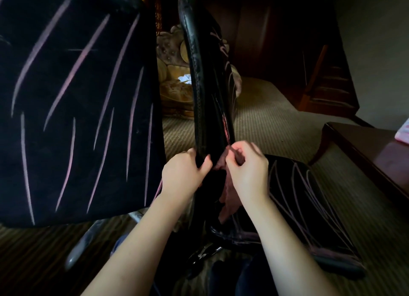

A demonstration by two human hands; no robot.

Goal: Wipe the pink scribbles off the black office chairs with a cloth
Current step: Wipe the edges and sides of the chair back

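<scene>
Head view: striped carpet (265, 118) covers a dim room, a dark wooden table (365, 149) at right, an ornate armchair (174, 85) far behind. A scribbled chair back (77, 96) fills the near left; the left hand (184, 172) grips the centre chair's edge-on backrest (203, 74), and the right hand (247, 169) pinches the cloth (229, 198) against it.

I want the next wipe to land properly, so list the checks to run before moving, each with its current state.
1. Grip on the cloth: ok, the right hand pinches it.
2. Hold on the backrest: ok, the left hand grips its lower edge.
3. Contact between cloth and the backrest's marked face: cannot tell, the right hand hides it.
4. This backrest clean: not ok, pink lines show above the cloth.
5. The seat clean: not ok, pink scribbles cross it.
6. The neighbouring chair back clean: not ok, long pink strokes cover it.
</scene>
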